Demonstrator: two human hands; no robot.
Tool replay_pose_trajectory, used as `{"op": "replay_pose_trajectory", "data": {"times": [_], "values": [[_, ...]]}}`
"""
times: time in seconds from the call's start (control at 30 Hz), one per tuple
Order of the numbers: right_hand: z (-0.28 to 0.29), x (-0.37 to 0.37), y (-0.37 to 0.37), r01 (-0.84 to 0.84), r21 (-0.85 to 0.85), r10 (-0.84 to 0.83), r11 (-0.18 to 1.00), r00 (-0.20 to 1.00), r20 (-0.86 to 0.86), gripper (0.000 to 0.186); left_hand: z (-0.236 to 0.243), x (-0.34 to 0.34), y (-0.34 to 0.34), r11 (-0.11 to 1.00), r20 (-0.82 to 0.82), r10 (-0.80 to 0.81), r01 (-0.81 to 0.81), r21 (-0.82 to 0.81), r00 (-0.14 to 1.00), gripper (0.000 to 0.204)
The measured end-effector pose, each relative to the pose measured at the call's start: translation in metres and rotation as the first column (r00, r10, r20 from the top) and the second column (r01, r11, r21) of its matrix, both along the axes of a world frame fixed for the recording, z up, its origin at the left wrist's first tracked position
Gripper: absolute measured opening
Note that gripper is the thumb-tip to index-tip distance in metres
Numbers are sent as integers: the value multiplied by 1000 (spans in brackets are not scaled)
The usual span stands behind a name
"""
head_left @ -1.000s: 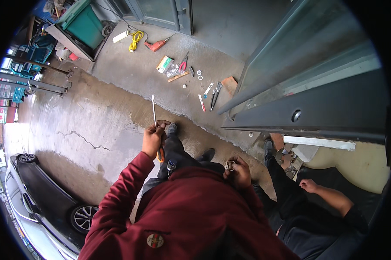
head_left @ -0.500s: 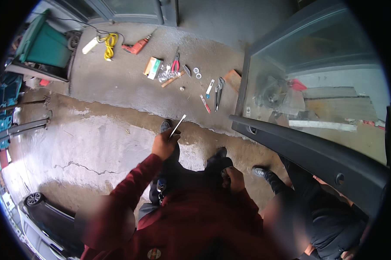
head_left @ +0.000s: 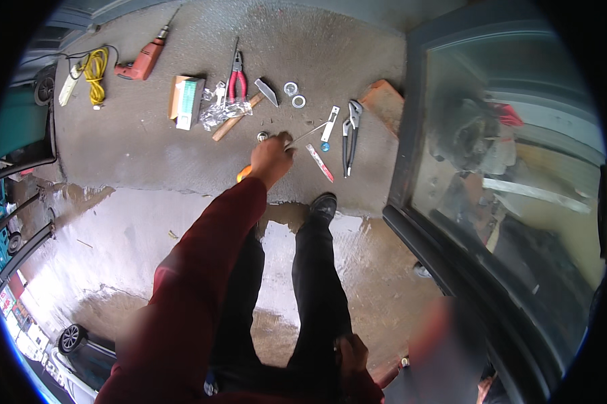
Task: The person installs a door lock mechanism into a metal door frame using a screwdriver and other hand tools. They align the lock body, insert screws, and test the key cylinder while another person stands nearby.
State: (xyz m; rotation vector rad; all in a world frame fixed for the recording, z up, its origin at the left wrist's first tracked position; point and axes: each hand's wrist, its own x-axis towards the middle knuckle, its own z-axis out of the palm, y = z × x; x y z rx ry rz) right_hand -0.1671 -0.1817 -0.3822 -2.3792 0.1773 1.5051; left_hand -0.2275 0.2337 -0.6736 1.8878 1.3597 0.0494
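Note:
My left hand (head_left: 273, 161), fingers closed, grips a screwdriver. Its orange handle (head_left: 243, 174) sticks out below the hand, and its thin shaft (head_left: 307, 136) reaches toward a slotted white strip (head_left: 331, 121); I cannot tell whether they touch. Beside the hand lie a small round metal piece (head_left: 262, 137) and a slim red-and-white object (head_left: 319, 163). Farther right rest black-handled adjustable pliers (head_left: 350, 138). A hammer (head_left: 266, 93) lies beyond the hand. Low in view, near my thigh, my right hand (head_left: 352, 355) is curled; whatever it may hold is hidden.
Farther off are red-handled pliers (head_left: 237, 84), a plastic bag (head_left: 224, 114), an open box (head_left: 186, 102), two rings (head_left: 298, 102), a red drill (head_left: 143, 62) and a yellow cord (head_left: 96, 75). A glass door (head_left: 445, 262) stands on the right. Another person is at lower right.
My left hand has moved forward over the tools with the screwdriver, whose shaft now points farther right. I have stepped closer. My right hand now appears lower in view.

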Motion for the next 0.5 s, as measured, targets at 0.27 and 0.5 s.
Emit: {"op": "replay_pose_trajectory", "data": {"times": [0.27, 0.5], "values": [[-38, 21, 22, -72, 202, 17, 977, 965, 262, 21, -155, 99, 68, 982, -133, 100, -77, 172, 986, 51], [-39, 38, 51, -160, 230, 88, 960, 951, 296, 23, -186, 96, 75, 962, -120, 131, -97, 256, 984, 31]]}}
